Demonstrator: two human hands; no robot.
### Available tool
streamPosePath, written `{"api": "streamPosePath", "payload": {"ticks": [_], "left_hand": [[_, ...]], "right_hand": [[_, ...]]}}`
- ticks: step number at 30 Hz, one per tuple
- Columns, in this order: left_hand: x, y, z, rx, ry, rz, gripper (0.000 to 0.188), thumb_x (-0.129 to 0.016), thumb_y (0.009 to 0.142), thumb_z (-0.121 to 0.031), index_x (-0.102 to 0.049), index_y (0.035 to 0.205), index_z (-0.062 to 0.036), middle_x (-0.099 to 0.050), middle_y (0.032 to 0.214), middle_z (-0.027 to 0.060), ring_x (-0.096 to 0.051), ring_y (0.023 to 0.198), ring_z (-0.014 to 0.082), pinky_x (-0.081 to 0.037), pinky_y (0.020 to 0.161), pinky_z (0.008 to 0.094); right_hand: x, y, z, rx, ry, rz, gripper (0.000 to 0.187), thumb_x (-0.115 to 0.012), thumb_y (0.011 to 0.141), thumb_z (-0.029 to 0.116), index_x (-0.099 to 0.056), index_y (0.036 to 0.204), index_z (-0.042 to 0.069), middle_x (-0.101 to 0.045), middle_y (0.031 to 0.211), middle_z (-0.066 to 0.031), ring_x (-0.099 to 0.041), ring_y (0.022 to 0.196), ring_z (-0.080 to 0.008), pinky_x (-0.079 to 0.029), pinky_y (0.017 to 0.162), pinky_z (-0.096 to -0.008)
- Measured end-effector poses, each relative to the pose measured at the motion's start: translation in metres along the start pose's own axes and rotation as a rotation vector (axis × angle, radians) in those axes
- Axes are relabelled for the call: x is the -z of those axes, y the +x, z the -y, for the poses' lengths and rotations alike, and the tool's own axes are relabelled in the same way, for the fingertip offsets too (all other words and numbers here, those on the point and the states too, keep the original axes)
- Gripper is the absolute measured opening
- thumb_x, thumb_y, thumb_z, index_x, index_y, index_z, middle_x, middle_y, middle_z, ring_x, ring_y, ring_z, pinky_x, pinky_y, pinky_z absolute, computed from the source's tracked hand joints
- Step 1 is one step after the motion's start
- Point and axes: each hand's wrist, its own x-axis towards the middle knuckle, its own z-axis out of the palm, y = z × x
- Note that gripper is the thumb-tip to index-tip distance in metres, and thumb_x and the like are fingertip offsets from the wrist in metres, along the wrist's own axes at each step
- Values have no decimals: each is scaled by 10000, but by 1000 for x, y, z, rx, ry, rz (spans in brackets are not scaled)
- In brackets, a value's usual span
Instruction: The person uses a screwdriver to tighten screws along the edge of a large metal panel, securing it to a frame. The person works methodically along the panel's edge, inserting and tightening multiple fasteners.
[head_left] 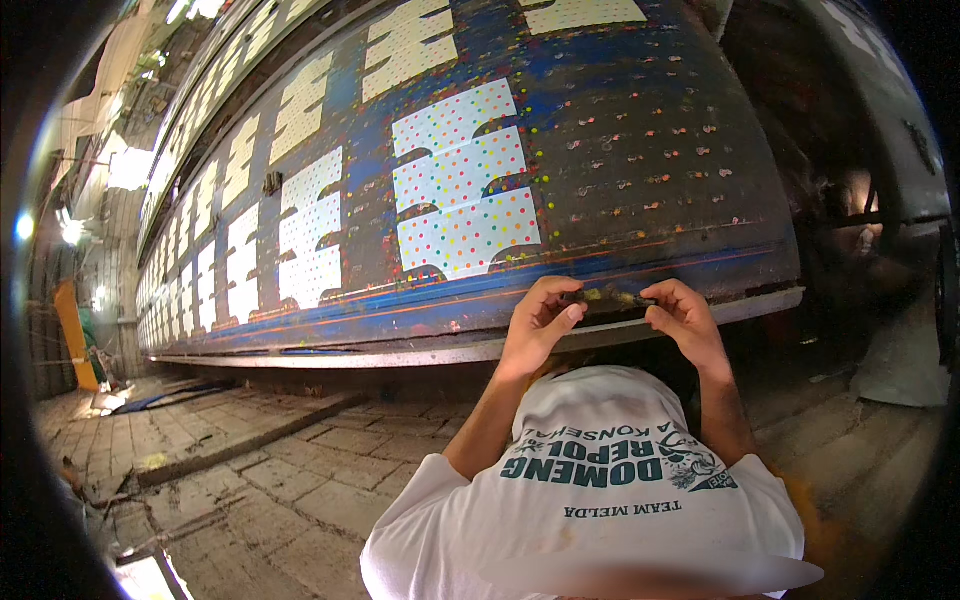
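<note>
At the near edge of a long dark printing table (640, 215), my left hand (545, 322) and my right hand (684, 318) face each other a short way apart. Between them is a thin dark piece with yellow smears (606, 296), its exact kind too small to make out. The left thumb and fingers pinch its left end. Its right end lies between the thumb and fingers of my right hand. Left of my hands, on the table, lies a white cut piece with coloured dots (465, 190), notched along its sides.
More dotted pieces (312, 232) lie in rows along the table toward the far left. A small dark object (272, 182) sits among them. A metal rail (430, 354) runs along the table's near edge. The floor is brick (300, 470), and an orange board (76, 335) leans at far left.
</note>
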Motion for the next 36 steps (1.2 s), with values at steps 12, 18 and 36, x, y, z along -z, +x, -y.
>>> {"api": "streamPosePath", "payload": {"ticks": [12,18,36], "left_hand": [[2,22,56,136,402,-151,300,-701,1052,-234,-656,1244,-8,-712,1038,74,-686,978,153,-549,879,314],[16,34,67,114,390,-195,187,-724,1010,-133,-700,1134,6,-707,1039,90,-700,909,146,-551,794,299],[-41,94,37,-6,515,-213,239,-738,1013,-186,-691,1157,-2,-656,800,61,-665,713,135,-545,641,299]], "right_hand": [[-12,33,-30,-175,-244,-102,271,-683,1052,228,-673,1223,18,-704,993,-30,-660,903,-116,-539,792,-299],[-29,41,-8,-191,-726,32,344,-730,987,155,-664,1293,12,-708,1024,-115,-673,876,-189,-550,782,-339],[40,38,11,-32,-942,193,371,-713,979,201,-685,1290,2,-719,1103,-164,-706,988,-303,-559,878,-421]]}}
